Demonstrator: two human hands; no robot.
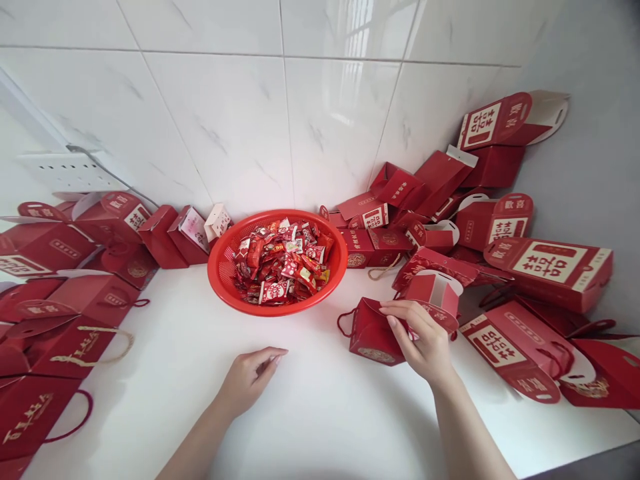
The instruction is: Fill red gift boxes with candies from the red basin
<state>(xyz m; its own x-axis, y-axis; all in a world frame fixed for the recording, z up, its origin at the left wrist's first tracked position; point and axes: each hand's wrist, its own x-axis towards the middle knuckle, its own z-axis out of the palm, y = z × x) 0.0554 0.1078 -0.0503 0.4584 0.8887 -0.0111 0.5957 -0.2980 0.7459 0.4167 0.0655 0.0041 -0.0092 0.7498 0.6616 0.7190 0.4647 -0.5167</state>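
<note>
My right hand pinches the top of a small dark red gift box with a cord handle and a gold round print on its front. The box stands on the white table, and its right side is partly hidden by my fingers. My left hand hovers over or rests on the table in front of the basket, thumb a little apart from the fingers, with nothing in it. Between and beyond both hands sits a red plastic basket, heaped with wrapped candies.
Red candy boxes with white and gold characters pile up on the right. More boxes crowd the left, some with cord handles. A white tiled wall closes off the back. A power strip and grey cable are at left.
</note>
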